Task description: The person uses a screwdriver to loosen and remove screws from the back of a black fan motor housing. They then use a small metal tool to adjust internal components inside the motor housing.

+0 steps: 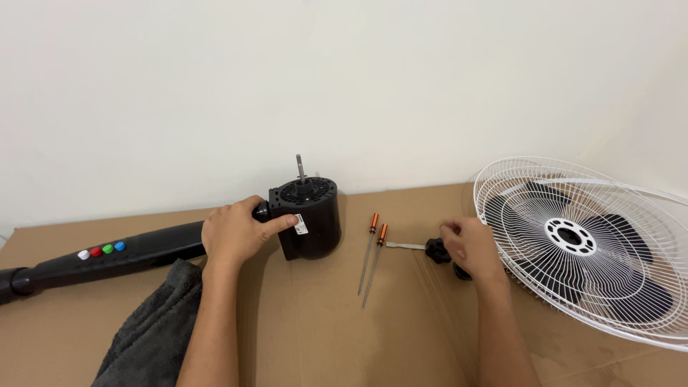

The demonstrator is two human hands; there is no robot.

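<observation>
A dark grey towel (154, 326) lies at the near edge of the cardboard sheet (322, 337), under the left forearm. Further in, the left hand (236, 233) is wrapped around the neck of the black fan motor (308, 215), whose shaft points up. The right hand (469, 247) pinches a small black knob (436, 250) beside two orange-handled screwdrivers (373, 251). The white fan grille (584, 244) rests at the right edge.

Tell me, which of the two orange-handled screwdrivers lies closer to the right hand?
The right-hand screwdriver, whose handle sits slightly lower, lies nearer the right hand than its neighbour.
</observation>
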